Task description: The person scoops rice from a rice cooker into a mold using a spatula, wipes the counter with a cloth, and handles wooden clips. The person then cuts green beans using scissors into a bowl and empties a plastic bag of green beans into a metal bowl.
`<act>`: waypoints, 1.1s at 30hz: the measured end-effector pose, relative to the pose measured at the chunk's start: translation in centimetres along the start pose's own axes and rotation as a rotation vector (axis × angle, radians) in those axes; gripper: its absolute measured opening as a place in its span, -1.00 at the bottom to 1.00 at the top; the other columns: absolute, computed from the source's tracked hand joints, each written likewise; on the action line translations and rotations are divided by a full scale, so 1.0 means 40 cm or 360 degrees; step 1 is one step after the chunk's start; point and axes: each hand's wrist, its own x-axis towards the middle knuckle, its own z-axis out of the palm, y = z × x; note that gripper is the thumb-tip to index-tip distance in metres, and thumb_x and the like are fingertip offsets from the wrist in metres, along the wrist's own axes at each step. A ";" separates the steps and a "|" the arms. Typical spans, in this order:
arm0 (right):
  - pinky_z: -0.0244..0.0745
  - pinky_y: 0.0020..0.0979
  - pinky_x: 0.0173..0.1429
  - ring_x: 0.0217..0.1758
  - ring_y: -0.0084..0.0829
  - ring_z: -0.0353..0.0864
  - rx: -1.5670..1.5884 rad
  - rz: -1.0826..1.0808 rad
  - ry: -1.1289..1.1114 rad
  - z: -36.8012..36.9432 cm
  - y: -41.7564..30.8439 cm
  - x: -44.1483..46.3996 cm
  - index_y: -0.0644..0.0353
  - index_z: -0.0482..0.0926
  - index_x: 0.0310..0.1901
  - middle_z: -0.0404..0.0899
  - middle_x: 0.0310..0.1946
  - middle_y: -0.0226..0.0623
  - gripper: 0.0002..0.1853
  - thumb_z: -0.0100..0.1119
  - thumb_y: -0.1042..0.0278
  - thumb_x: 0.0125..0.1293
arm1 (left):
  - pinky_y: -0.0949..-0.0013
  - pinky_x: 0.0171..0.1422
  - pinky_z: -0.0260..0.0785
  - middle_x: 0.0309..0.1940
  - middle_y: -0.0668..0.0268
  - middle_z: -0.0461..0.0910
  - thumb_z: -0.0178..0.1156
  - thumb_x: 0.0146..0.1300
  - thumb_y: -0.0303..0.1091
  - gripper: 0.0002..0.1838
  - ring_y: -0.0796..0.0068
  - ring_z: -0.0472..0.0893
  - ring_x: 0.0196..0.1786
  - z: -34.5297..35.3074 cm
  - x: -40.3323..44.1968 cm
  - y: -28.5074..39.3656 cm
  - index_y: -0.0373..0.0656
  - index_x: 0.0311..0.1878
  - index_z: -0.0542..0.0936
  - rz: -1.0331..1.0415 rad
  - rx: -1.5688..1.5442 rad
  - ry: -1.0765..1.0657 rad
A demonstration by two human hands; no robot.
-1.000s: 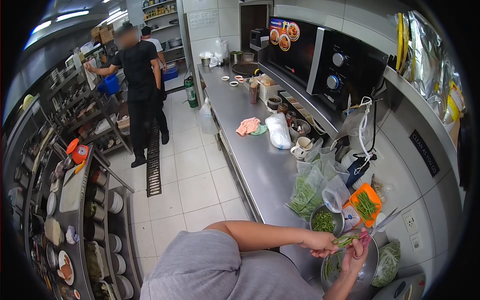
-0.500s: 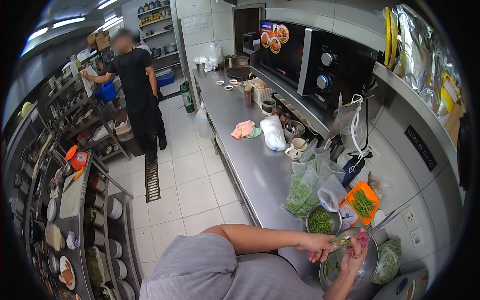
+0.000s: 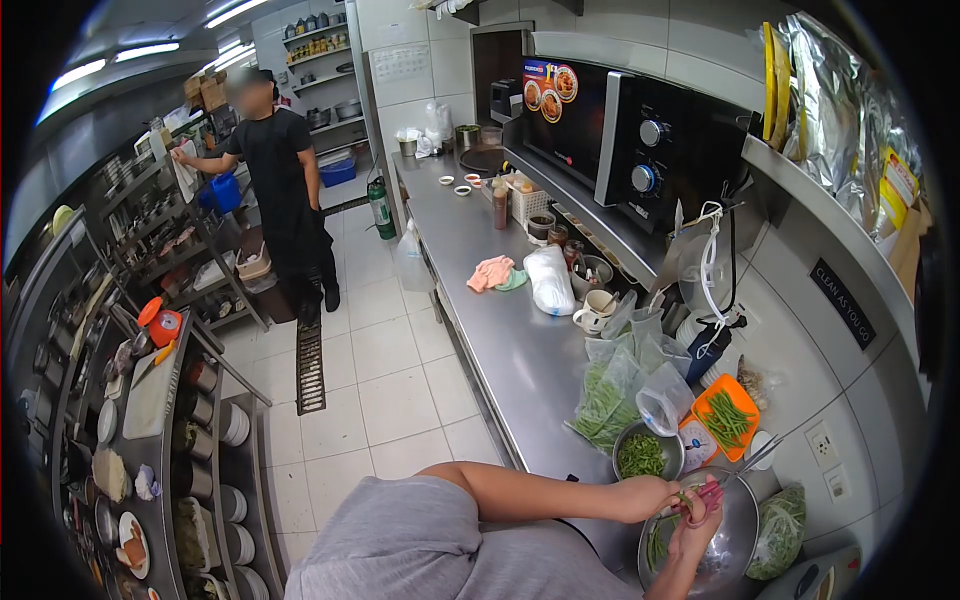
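Observation:
My right hand (image 3: 700, 518) grips pink-handled scissors (image 3: 757, 455), whose blades point up and to the right, away from my left hand. My left hand (image 3: 648, 497) is closed on a few green stalks (image 3: 690, 494), mostly hidden by the fingers, close beside the scissor handles. Below both hands lies a large steel bowl (image 3: 735, 560) with some long green stalks (image 3: 656, 548) at its left side. A smaller metal bowl (image 3: 640, 452) of chopped greens sits just beyond. Next to it, an orange tray (image 3: 728, 418) of green beans rests on a scale (image 3: 700, 446).
Plastic bags of greens (image 3: 605, 400) lie on the steel counter (image 3: 480, 330); another bag (image 3: 778, 530) is right of the bowl. A microwave (image 3: 630, 140) stands on a shelf above. A person in black (image 3: 285, 190) stands in the aisle by the left racks.
My hands have drawn closer together, and the scissors have tilted a little lower to the right. The stalks in my left hand show less now. The camera view has shifted slightly.

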 end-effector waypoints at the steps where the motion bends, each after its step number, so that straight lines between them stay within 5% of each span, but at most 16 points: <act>1: 0.46 -0.53 -0.30 -0.32 -0.52 0.50 0.0020 -0.0044 0.0003 0.001 -0.002 0.000 0.32 0.36 0.15 0.40 -0.29 -0.40 -0.38 0.29 0.52 -0.02 | 0.07 -0.25 0.35 -0.47 0.03 0.54 -0.15 0.48 -0.21 -0.67 -0.02 0.58 -0.37 0.004 0.005 -0.001 -0.23 0.12 0.37 0.0001 -0.0002 -0.0001; 7: 0.45 -0.54 -0.31 -0.30 -0.52 0.52 -0.0002 -0.0155 -0.0052 0.022 -0.017 -0.017 0.30 0.36 0.16 0.46 -0.25 -0.37 -0.38 0.32 0.51 0.00 | 0.08 -0.17 0.40 -0.36 0.01 0.59 -0.14 0.46 -0.33 -0.57 0.02 0.60 -0.30 -0.052 -0.008 0.073 -0.13 0.36 0.25 -0.0279 -0.0460 0.0060; 9: 0.45 -0.54 -0.31 -0.30 -0.52 0.52 -0.0006 -0.0176 -0.0072 0.023 -0.016 -0.015 0.30 0.35 0.17 0.48 -0.24 -0.36 -0.38 0.32 0.52 0.01 | 0.22 -0.03 0.46 -0.18 -0.02 0.62 -0.10 0.44 -0.40 -0.52 0.08 0.62 -0.18 -0.007 0.011 0.033 -0.12 0.41 0.22 0.0641 -0.0134 0.0837; 13: 0.46 -0.53 -0.31 -0.30 -0.51 0.52 0.0029 -0.0181 -0.0119 0.033 -0.019 -0.019 0.32 0.34 0.18 0.47 -0.26 -0.36 -0.36 0.32 0.56 0.01 | 0.31 0.10 0.45 -0.02 -0.02 0.60 -0.03 0.40 -0.46 -0.53 0.13 0.63 -0.07 -0.036 -0.004 0.040 -0.13 0.37 0.31 0.0431 -0.0249 0.0536; 16: 0.44 -0.53 -0.31 -0.31 -0.52 0.51 0.0026 -0.0206 -0.0070 0.040 -0.022 -0.021 0.33 0.33 0.18 0.45 -0.27 -0.36 -0.37 0.30 0.55 0.01 | 0.37 0.06 0.46 -0.06 0.10 0.63 0.10 0.33 -0.49 -0.56 0.26 0.63 -0.10 -0.015 0.012 -0.010 -0.16 0.29 0.43 0.0161 -0.0686 0.0494; 18: 0.43 -0.52 -0.30 -0.32 -0.53 0.49 0.0018 -0.0231 -0.0048 0.038 -0.022 -0.020 0.33 0.32 0.19 0.43 -0.27 -0.37 -0.37 0.29 0.53 0.02 | 0.43 0.04 0.45 -0.15 0.19 0.62 0.18 0.25 -0.55 -0.56 0.40 0.62 -0.14 -0.002 0.021 -0.032 -0.19 0.22 0.50 -0.0019 -0.1426 0.0491; 20: 0.44 -0.55 -0.32 -0.32 -0.53 0.51 0.0035 -0.0234 -0.0028 0.033 -0.019 -0.018 0.32 0.34 0.18 0.46 -0.28 -0.37 -0.37 0.32 0.56 0.00 | 0.49 0.02 0.43 -0.25 0.28 0.60 0.23 0.19 -0.59 -0.54 0.50 0.59 -0.18 -0.014 0.013 -0.018 -0.20 0.20 0.52 -0.0069 -0.1397 0.0473; 22: 0.44 -0.55 -0.33 -0.33 -0.53 0.51 0.0021 -0.0228 -0.0026 0.031 -0.014 -0.016 0.33 0.34 0.17 0.46 -0.28 -0.37 -0.37 0.32 0.56 0.00 | 0.47 0.00 0.43 -0.25 0.28 0.60 0.23 0.17 -0.60 -0.52 0.49 0.59 -0.18 -0.016 0.007 -0.011 -0.18 0.20 0.52 0.0014 -0.0856 0.0442; 26: 0.43 -0.54 -0.33 -0.36 -0.54 0.50 -0.0069 -0.0235 -0.0029 0.041 -0.023 -0.026 0.33 0.35 0.16 0.46 -0.28 -0.36 -0.39 0.31 0.57 0.00 | 0.44 -0.04 0.44 -0.27 0.29 0.61 0.25 0.15 -0.59 -0.47 0.50 0.60 -0.19 -0.001 0.003 -0.009 -0.17 0.24 0.48 0.0077 -0.0915 0.0615; 29: 0.42 -0.55 -0.34 -0.38 -0.55 0.49 -0.0108 -0.0259 -0.0042 0.044 -0.026 -0.030 0.34 0.36 0.14 0.46 -0.32 -0.36 -0.39 0.33 0.57 0.00 | 0.37 -0.08 0.45 -0.29 0.23 0.62 0.27 0.14 -0.56 -0.36 0.42 0.63 -0.21 -0.047 -0.019 0.035 -0.14 0.33 0.36 -0.0032 -0.0941 0.0569; 33: 0.41 -0.56 -0.34 -0.40 -0.55 0.49 -0.0165 -0.0203 -0.0101 0.048 -0.036 -0.040 0.34 0.36 0.13 0.48 -0.36 -0.37 -0.39 0.36 0.56 -0.01 | 0.27 -0.11 0.46 -0.31 0.15 0.62 0.28 0.11 -0.50 -0.27 0.22 0.64 -0.23 -0.086 -0.026 0.063 -0.12 0.37 0.25 -0.0067 -0.0318 0.0382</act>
